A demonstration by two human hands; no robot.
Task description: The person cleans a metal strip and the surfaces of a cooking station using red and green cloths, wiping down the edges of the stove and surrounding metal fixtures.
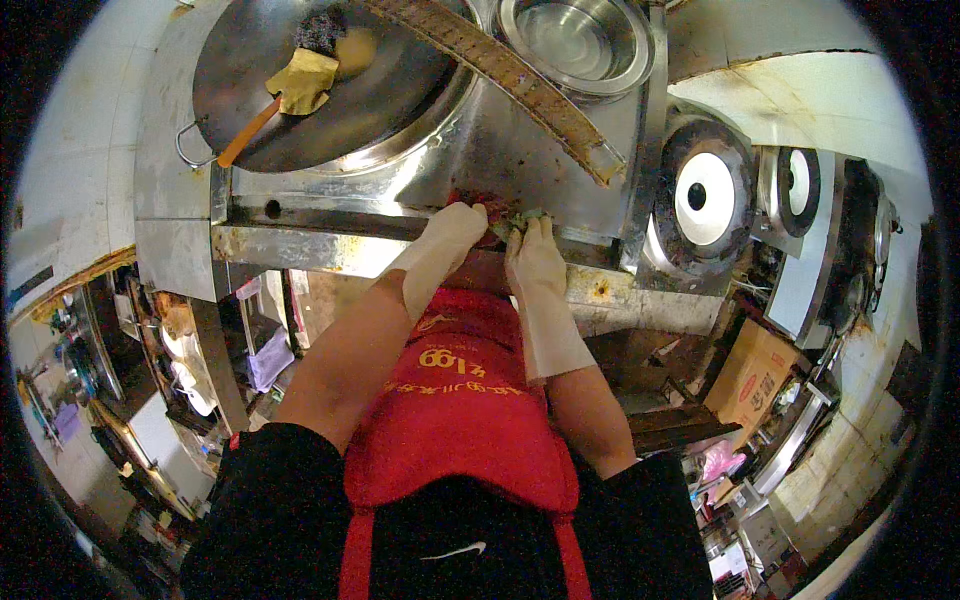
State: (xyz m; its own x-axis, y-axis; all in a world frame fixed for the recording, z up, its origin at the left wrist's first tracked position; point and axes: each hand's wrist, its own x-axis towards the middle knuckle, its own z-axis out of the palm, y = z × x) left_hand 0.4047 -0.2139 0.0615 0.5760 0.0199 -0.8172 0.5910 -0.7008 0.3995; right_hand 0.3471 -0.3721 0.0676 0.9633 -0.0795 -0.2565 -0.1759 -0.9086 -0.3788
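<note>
Both my hands wear pale, thin gloves and meet over the front edge of a steel stove top (540,157). My left hand (457,229) is beside a dark red piece (480,206), perhaps cloth; its fingertips touch or nearly touch it. My right hand (536,251) has its fingers at a small green and whitish crumpled thing (521,220); whether it grips this is hard to tell. Beyond my left hand lies a large wok (390,97), holding an orange-handled scraper (251,131) with a yellowish piece on it and a dark scouring pad (321,31).
A worn, brown-stained metal strip (510,75) slants across the stove top. Behind it stands a round steel pot (577,37). To the right are round burners (703,196). A cardboard box (752,379) sits low on the right, and a metal rail (315,247) runs along the stove front.
</note>
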